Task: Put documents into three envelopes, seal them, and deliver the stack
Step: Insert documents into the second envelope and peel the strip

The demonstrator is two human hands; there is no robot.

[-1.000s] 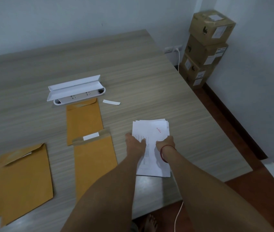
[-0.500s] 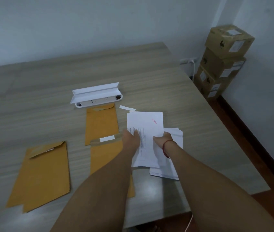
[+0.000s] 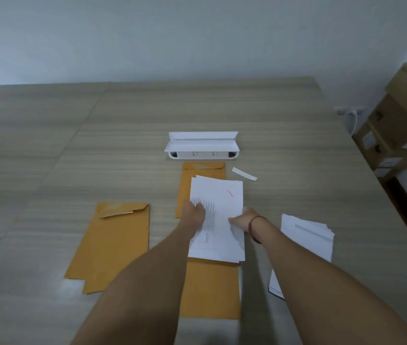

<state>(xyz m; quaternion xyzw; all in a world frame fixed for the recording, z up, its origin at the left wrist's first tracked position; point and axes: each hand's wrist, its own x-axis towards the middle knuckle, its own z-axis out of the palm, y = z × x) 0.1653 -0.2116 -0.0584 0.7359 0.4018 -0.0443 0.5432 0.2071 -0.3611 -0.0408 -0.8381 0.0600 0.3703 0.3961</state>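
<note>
Both hands hold a small bunch of white papers (image 3: pixel 222 195) over the middle of the wooden table (image 3: pixel 122 125). The left hand (image 3: pixel 193 214) grips the left edge with its fingers curled onto the top sheet. The right hand (image 3: pixel 241 220) pinches the right edge, and it has a red band (image 3: pixel 254 227) on its wrist. The top sheet has dark printed lines and a little red mark near its far corner. Under the papers lies a brown envelope (image 3: pixel 209 290). The papers and the arms hide its top end, so I cannot tell if its flap is open. A second brown envelope (image 3: pixel 203 169) lies past it, and the papers cover its near half. A third brown envelope (image 3: pixel 117 240) lies well apart on the left, with its flap lifted and a bit of white showing at the mouth. On the right, near the right arm, sits a loose pile of more white papers (image 3: pixel 307 237). A thin white strip (image 3: pixel 244 174) lies beside the far envelope. Behind that is a white socket box (image 3: pixel 202 148) with its lid flipped up. Cardboard boxes (image 3: pixel 401 115) are stacked in the corner past the table.
</note>
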